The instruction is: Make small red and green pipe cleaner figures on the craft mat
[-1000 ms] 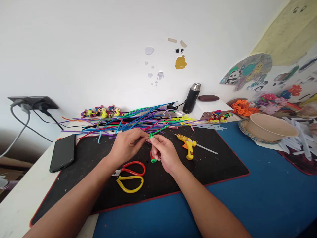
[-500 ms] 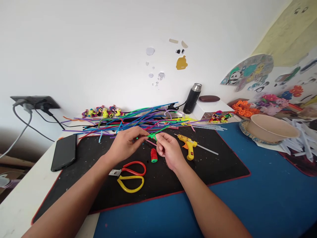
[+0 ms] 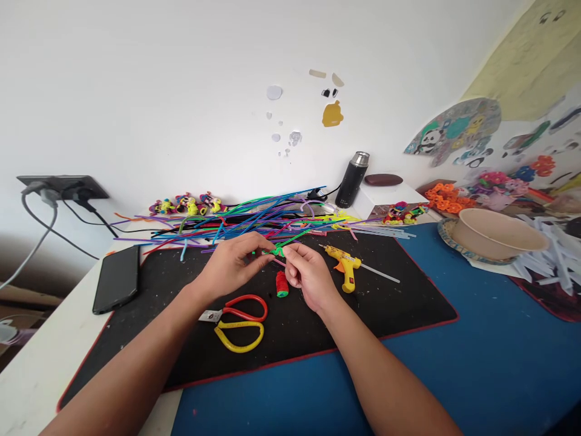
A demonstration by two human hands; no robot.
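Observation:
Between my two hands is a green pipe cleaner (image 3: 278,251), bent into small curls, with one straight end slanting up to the right. My left hand (image 3: 236,261) pinches its left side between thumb and fingertips. My right hand (image 3: 309,274) grips the other side with thumb and curled fingers. Just below them a small red coiled piece with a green end (image 3: 282,284) stands on the black mat (image 3: 308,333). Scissors with one red and one yellow handle (image 3: 240,327) lie beneath my left hand. Right of my right hand rests a yellow glue gun (image 3: 345,266) with a glue stick in its back.
Many coloured pipe cleaners (image 3: 254,218) lie heaped along the wall. A black phone (image 3: 117,280) is at the left and a black flask (image 3: 352,180) leans at the back. Small pipe-cleaner figures (image 3: 190,204) sit behind the heap. A beige bowl (image 3: 499,233) stands at the right.
My left fingers have shifted slightly on the green pipe cleaner, and its curled part shows a little more between my hands. My right hand keeps its grip.

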